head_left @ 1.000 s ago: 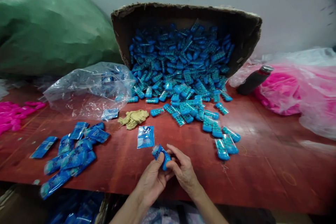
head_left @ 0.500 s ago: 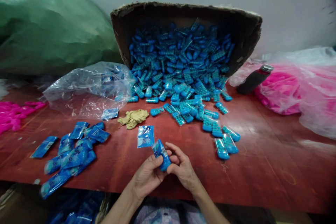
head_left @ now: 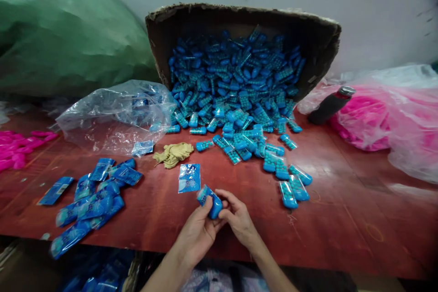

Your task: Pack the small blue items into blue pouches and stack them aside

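1. The left hand (head_left: 198, 230) and right hand (head_left: 239, 221) meet at the near table edge (head_left: 342, 255); both pinch one blue capsule-shaped case (head_left: 210, 200), fingertips closed on it.
2. The case hangs just above the edge; a loose pinch could probably drop it off the table.
3. The flat blue sachet (head_left: 189, 178) lies just beyond; a stray wrist might sweep it away.
4. Farther back, the tipped cardboard box (head_left: 318, 41) spills its blue pile (head_left: 236, 86); a jolt may slide more forward.

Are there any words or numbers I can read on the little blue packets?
No text can be read anywhere.
Flat blue packet on the table: pale print, too blurred to read.
Packet held by the left hand and right hand: print too small.
Wrapped packets at left: blurred.
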{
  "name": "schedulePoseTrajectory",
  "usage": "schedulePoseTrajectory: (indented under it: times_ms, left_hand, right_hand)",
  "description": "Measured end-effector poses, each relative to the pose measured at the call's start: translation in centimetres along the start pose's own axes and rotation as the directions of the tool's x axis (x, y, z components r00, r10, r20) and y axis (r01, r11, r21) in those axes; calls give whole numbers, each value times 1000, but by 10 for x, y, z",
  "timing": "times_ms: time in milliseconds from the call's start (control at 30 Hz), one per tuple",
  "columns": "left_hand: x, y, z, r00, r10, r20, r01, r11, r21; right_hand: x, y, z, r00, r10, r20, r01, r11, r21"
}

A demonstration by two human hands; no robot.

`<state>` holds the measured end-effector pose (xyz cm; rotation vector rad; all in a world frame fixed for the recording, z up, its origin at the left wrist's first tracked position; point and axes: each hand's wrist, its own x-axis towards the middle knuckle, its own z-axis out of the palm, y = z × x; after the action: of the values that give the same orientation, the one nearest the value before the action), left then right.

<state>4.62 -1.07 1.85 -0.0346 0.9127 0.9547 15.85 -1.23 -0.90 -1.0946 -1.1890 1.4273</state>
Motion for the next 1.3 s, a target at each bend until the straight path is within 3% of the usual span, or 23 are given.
schedulePoseTrajectory:
  times_ms: [100, 233, 500, 667, 767, 867, 967, 1033, 1100, 1200, 1300]
  left_hand:
    - [0, 7, -7, 996, -35, 86, 34, 999, 8]
    - [-2, 8, -13, 974, -68, 214, 63, 997, 33]
    - [-1, -7, -8, 997, 22, 72, -19, 999, -37]
    - [-2, -8, -6, 992, 33, 122, -32, 999, -15]
    - [-4, 6, -13, 991, 46, 128, -41, 998, -41]
    - [-11, 39, -27, 984, 171, 55, -161, 975, -156]
    - [-22, 78, -45, 905, 415, -92, -424, 867, -263]
    - [-27, 93, -55, 864, 479, -154, -503, 825, -255]
    - [-27, 94, -60, 885, 439, -157, -465, 857, -223]
    - [-17, 75, -59, 955, 279, -97, -290, 948, -129]
    - [-6, 55, -51, 971, 225, -86, -227, 974, -17]
  right_hand:
    - [1, -2, -6, 989, 80, 125, -98, 985, 140]
    - [1, 1, -8, 986, 134, 103, -152, 969, 196]
    - [-2, -3, -6, 997, 46, 61, -50, 997, 67]
    - [-2, 2, -5, 995, 79, 65, -77, 997, -27]
    - [1, 0, -4, 995, 31, 90, -21, 993, -117]
    - [6, -8, -3, 994, -47, 96, 72, 957, -279]
    - [17, -15, 1, 984, -117, 134, 168, 864, -475]
    - [29, -17, 6, 970, -159, 184, 239, 766, -596]
    - [45, -18, 15, 959, -170, 229, 284, 625, -727]
    - [68, -14, 29, 963, -108, 247, 270, 366, -891]
    - [78, -7, 39, 968, -74, 241, 252, 256, -933]
